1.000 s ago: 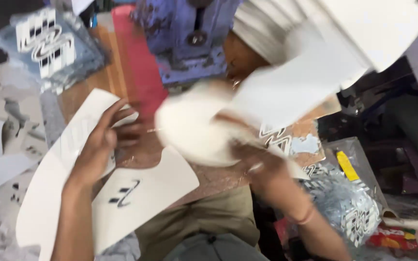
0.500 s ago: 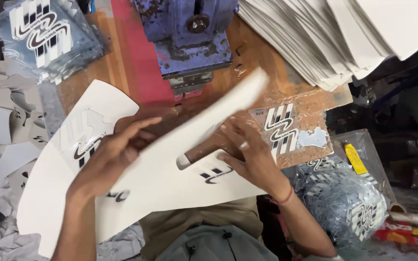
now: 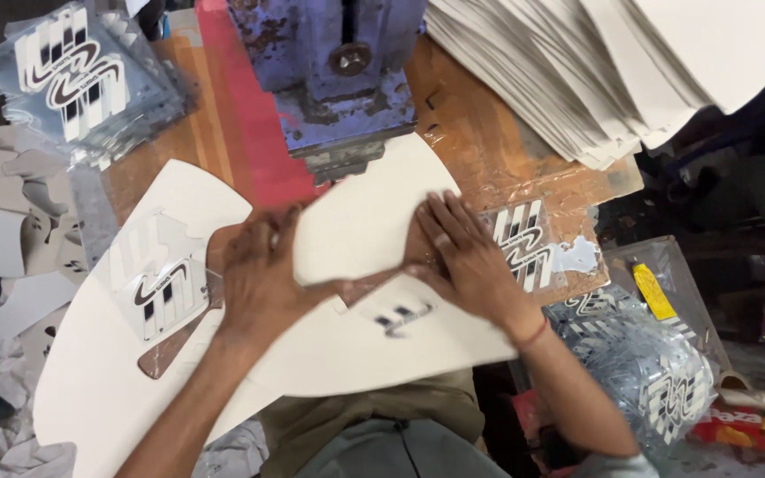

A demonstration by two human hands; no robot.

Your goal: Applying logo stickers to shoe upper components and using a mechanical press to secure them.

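Two hands flat on one white cut sheet (image 3: 374, 265). Left hand (image 3: 263, 274) is spread palm-down on the sheet's left part, fingers pointing toward the press. Right hand (image 3: 467, 257) is also spread, pressing the sheet's right side, fingertips near its notch. Neither pinches anything; both just hold the sheet down.

The sheet lies across the near edge of the wooden bench (image 3: 480, 133), its top tip tucked just under the foot of the blue press (image 3: 338, 80). It carries a small dark printed mark (image 3: 400, 317) near its lower middle.

My read: the step in hand is lining the sheet up under the press head, smoothing it flat. The next move calls for keeping it registered against the press foot and getting fingers out from under the head before anything comes down. Can't tell how the press is triggered.

Outward from the hands:
- A second white sheet (image 3: 108, 372) lies to the left, partly under the first, with a clear striped film (image 3: 161, 283) resting on it.
- A taped-down striped film (image 3: 529, 248) sits on the bench just beside the right hand.
- A stack of white sheets (image 3: 595, 71) fills the far right corner of the bench.
- A pile of clear striped films (image 3: 73, 75) sits at the far left corner.
- A red strip (image 3: 241, 124) runs along the bench left of the press.
- A bag of more films (image 3: 657, 372) sits off the bench's right edge, lower down.
- Cut-off scraps (image 3: 11, 230) are heaped off the left edge.
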